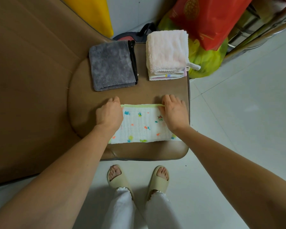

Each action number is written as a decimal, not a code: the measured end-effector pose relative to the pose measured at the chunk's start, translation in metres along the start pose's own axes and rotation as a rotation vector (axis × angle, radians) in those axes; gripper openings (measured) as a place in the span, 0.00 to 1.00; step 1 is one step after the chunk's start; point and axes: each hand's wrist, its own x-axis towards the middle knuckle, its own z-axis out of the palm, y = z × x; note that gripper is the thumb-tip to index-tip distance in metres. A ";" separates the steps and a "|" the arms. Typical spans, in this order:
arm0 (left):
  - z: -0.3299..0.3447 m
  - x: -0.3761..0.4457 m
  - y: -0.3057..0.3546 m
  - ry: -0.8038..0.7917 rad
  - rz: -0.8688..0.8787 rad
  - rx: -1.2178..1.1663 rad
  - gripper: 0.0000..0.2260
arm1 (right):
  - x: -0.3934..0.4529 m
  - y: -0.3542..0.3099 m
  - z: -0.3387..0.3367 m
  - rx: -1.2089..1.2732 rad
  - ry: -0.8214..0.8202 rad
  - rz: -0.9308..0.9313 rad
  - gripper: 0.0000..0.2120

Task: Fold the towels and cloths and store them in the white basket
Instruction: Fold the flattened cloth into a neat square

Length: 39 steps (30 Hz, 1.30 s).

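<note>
Alignment of edges governs this fold: the left hand (109, 113) and right hand (175, 113) each pinch a far corner of the printed white cloth (143, 125), which lies on the brown seat cushion (82, 103), so the green-trimmed edge should probably be laid square on the layer beneath and pressed flat before release. Beyond the cloth lie the folded grey towel (111, 64) and the pink towel stack (167, 53). No white basket is in view; a red bag (210, 19) and a green bag (203, 61) stand beside the pink stack, contents unseen.
</note>
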 end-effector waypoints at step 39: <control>0.020 -0.017 -0.049 0.174 -0.447 -0.834 0.20 | -0.040 -0.041 0.054 -0.028 -0.083 -0.223 0.26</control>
